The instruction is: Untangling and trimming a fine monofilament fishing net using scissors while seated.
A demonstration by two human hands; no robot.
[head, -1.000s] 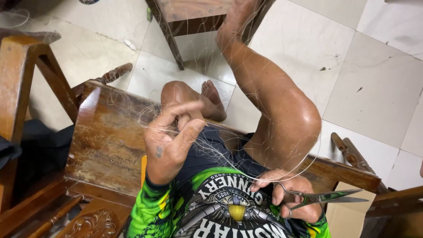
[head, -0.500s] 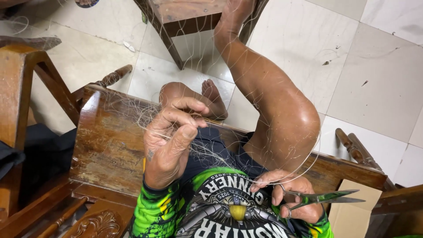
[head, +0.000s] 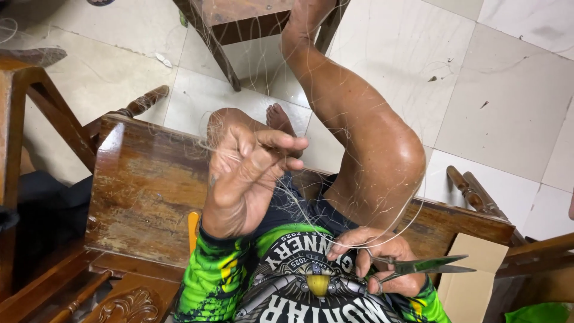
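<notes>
The thin, pale, translucent fishing net (head: 287,191) lies draped over our lap and legs, its fine mesh hard to follow against the tiles. Nearest to us, our right hand (head: 373,260) rests low against the green and black printed shirt (head: 287,281), its grip closed through the handles of the slim metal scissors (head: 418,266), whose blades stand slightly parted and point out to the right; a loop of single pale line curves by this hand, though we cannot tell whether it lies between the blades. Further up, our left hand (head: 245,173) is raised, thumb and fingertips pinched shut on a gathered bunch of the net's strands, pulling them taut. How much of the work on the mesh is done we cannot judge: no finished or cut section is plainly set apart, and most of the net looks loose and spread. Under us is the dark, worn wooden bench (head: 143,191), which serves as our surface. Beyond it our bare right leg (head: 359,125) stretches toward a brown wooden stool (head: 239,18) on the pale tiled floor (head: 490,90), with strands trailing up toward the foot.
</notes>
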